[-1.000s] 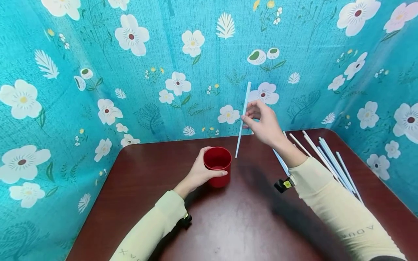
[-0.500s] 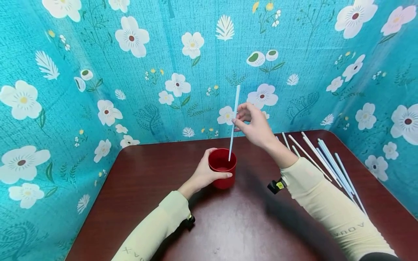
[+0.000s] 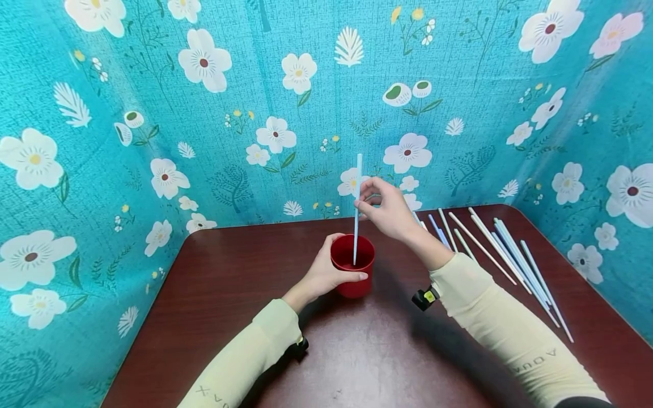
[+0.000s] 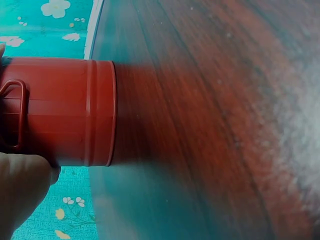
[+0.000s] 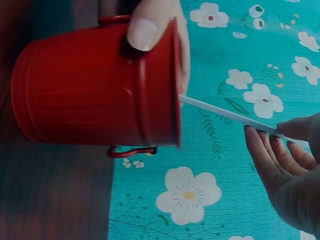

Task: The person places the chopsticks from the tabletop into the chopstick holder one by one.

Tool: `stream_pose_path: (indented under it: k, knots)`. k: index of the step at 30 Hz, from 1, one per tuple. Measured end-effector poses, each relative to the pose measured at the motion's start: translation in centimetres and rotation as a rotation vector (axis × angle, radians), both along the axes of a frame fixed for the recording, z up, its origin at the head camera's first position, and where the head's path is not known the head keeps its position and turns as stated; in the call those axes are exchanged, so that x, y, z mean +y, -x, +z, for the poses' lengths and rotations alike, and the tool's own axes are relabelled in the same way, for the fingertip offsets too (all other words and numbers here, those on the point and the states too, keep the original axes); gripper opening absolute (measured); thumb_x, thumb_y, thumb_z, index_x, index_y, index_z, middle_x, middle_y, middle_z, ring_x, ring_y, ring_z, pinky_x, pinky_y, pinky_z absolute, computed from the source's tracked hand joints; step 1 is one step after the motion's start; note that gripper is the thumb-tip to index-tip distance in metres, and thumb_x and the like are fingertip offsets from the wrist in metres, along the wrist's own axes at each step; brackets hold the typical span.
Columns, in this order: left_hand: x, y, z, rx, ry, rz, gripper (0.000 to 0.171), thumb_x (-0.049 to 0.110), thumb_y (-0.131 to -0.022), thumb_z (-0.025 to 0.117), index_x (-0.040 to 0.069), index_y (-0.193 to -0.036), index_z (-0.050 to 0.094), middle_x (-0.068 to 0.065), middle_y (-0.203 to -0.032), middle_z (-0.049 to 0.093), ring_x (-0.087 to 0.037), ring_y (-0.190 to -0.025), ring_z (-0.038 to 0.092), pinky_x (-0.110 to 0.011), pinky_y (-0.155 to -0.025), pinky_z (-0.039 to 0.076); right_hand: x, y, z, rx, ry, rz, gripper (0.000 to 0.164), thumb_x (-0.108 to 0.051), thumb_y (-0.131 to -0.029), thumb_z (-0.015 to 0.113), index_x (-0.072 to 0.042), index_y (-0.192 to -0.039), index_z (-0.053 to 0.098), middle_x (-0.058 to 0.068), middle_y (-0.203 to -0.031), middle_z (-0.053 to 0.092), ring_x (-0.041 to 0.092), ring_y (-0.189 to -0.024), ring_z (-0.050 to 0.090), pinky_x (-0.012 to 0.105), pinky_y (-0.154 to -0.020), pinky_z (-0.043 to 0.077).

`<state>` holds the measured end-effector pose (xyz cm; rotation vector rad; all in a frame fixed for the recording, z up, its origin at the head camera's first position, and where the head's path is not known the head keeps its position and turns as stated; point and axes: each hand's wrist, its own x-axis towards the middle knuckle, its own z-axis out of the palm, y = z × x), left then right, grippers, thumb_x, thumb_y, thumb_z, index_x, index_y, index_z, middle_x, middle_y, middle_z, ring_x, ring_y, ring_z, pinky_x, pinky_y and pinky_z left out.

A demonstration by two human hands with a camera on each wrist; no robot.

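In the head view, my left hand grips a small red bucket around its side, thumb at the front below the rim. Wire loop handles show on the bucket in the right wrist view. Above it, my right hand pinches a pale blue chopstick between thumb and fingertips. The chopstick stands nearly upright, its thin lower end inside the bucket's mouth. In the right wrist view the chopstick runs past the rim, and its tip is hidden within.
Several loose chopsticks, white, blue and greenish, lie on the right side of the dark brown table. My right forearm passes in front of them. A turquoise flowered curtain stands behind the table and on both sides.
My right hand has moved left and down, bringing the chopstick from beside the bucket to inside its mouth. The left hand and the bucket have shifted slightly to the right.
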<state>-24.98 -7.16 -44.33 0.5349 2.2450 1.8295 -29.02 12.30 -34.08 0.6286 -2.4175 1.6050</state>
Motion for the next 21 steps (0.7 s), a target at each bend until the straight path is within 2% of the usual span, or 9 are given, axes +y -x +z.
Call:
stream_pose_path:
  k: [4, 13, 21]
  knots:
    - [0.1, -0.2, 0.5, -0.01, -0.006, 0.003, 0.091, 0.008, -0.076, 0.089, 0.011, -0.149, 0.034, -0.007, -0.143, 0.051, -0.034, -0.134, 0.047, -0.045, -0.093, 0.057, -0.2, 0.2, -0.9, -0.025, 0.006, 0.022, 0.024, -0.004, -0.097, 0.068, 0.003, -0.116, 0.054, 0.018, -0.104, 0.061, 0.036, -0.087, 0.072, 0.035, -0.07, 0.063]
    - [0.3, 0.7, -1.6, 0.002, -0.006, 0.0, 0.095, 0.016, -0.075, 0.092, 0.023, -0.149, 0.034, 0.003, -0.143, 0.051, -0.023, -0.132, 0.048, -0.044, -0.092, 0.058, -0.3, 0.5, -2.4, -0.076, -0.039, 0.032, 0.019, -0.001, -0.096, 0.069, 0.003, -0.111, 0.058, 0.017, -0.099, 0.063, 0.028, -0.082, 0.074, 0.034, -0.069, 0.063]
    - [0.4, 0.9, -1.7, 0.028, -0.019, -0.006, 0.091, 0.019, -0.075, 0.092, 0.024, -0.146, 0.036, 0.004, -0.14, 0.052, -0.023, -0.131, 0.05, -0.043, -0.091, 0.058, -0.1, 0.8, -3.2, -0.084, -0.064, 0.04, 0.017, -0.002, -0.095, 0.071, 0.0, -0.107, 0.06, 0.016, -0.097, 0.064, 0.036, -0.087, 0.073, 0.045, -0.075, 0.063]
